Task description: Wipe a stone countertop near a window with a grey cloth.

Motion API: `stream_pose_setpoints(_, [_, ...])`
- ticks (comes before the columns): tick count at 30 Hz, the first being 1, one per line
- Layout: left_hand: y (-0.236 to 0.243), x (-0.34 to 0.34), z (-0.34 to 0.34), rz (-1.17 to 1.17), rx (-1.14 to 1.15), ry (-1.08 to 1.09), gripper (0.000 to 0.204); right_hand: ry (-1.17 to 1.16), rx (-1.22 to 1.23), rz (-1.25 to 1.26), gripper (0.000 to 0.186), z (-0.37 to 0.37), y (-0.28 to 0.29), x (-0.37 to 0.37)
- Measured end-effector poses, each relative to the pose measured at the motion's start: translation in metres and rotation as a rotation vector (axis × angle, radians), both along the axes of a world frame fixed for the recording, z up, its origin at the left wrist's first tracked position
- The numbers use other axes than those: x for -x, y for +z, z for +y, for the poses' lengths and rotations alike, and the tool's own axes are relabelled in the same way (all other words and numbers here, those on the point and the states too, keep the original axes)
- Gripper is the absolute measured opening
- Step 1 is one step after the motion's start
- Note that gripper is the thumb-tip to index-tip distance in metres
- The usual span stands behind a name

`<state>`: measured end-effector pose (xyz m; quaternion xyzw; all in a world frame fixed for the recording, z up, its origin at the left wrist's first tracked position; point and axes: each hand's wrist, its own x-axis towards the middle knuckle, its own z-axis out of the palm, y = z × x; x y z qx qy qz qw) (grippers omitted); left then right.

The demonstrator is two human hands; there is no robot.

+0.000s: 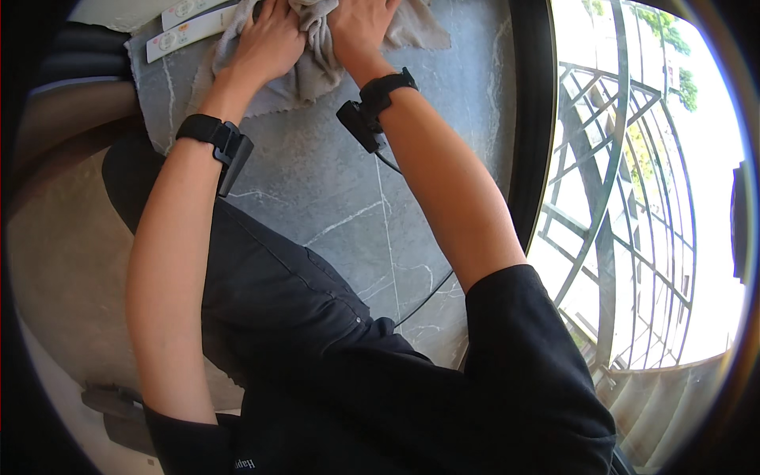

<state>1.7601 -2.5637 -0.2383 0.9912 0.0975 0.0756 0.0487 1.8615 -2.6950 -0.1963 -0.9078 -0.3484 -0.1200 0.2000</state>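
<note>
A greyish-beige cloth (299,89) lies rumpled on a grey marble-patterned surface, with a bunched fold standing up between my hands. My left hand (271,41) is on the cloth's left part, its fingers bent into the fabric. Against the right side of the bunched fold is my right hand (358,30), closed on the cloth. The top edge of the view cuts off the fingertips of both hands. Left of the cloth lie a white remote control (188,35) and, farther back, a second white remote control (187,9), partly out of view.
Black straps with small devices sit on both wrists; a thin black cable (427,299) runs down from the right one. A dark window frame (529,119) borders the surface at right, with metal bars (613,214) outside. My bent leg (277,277) is beside the surface.
</note>
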Motion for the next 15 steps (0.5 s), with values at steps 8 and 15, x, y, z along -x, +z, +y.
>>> stream_pose_setpoints(8, [-0.0044, -0.0026, 0.0031, 0.052, 0.009, 0.024, 0.058, -0.031, 0.096, -0.021, 0.062, 0.0022, 0.0008, -0.0004])
stream_pose_setpoints(15, [0.0010, 0.0027, 0.0013, 0.150, 0.010, 0.057, 0.059, -0.068, 0.055, -0.025, 0.060, 0.0077, 0.0020, -0.0022])
